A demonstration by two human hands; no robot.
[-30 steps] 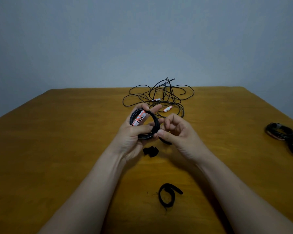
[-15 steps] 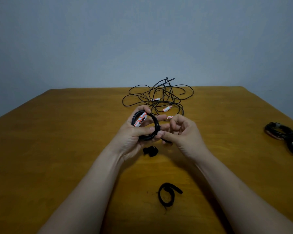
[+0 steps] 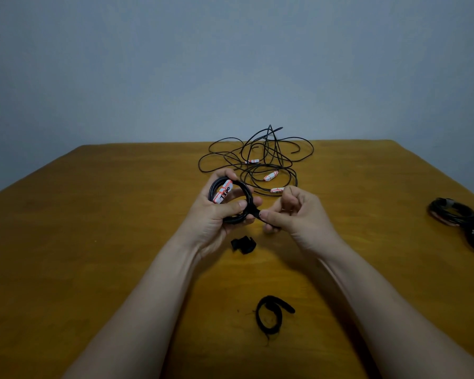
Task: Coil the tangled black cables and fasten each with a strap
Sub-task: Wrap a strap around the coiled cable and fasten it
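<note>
My left hand grips a small coil of black cable with a white and orange label, held above the wooden table. A black strap wraps the coil's right side, and my right hand pinches its free end between thumb and forefinger. Behind the hands lies a tangle of loose black cables with several white and orange labels. Two spare black straps lie on the table: a folded one under the hands and a looped one nearer me.
Two coiled black cables lie at the table's right edge, one behind the other. A plain grey wall stands behind the table's far edge.
My right hand has shifted a little to the right, drawing the strap end away from the coil. The left hand and its coil have stayed nearly in place.
</note>
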